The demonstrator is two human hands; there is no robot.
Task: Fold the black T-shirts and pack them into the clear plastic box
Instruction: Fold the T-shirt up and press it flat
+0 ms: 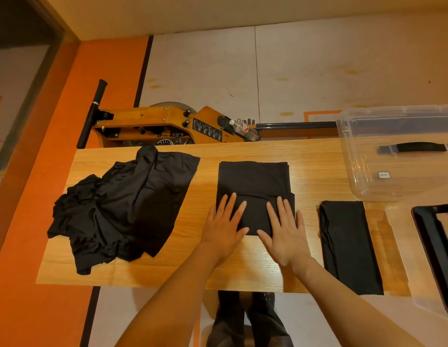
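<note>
Now your left hand (pixel 224 227) and right hand (pixel 284 236) lay flat, fingers spread, pressing the half-folded T-shirt (pixel 253 186) at mid-desk (pixel 315 169); the clear plastic box (pixel 393 156), seemingly empty, stood at the far right.

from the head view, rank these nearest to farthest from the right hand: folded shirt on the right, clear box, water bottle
From the right hand:
1. folded shirt, just to its right
2. clear box, far right corner
3. water bottle, beyond the table's far edge

Head camera looks steeply down, close over table (pixel 313 156).
</note>
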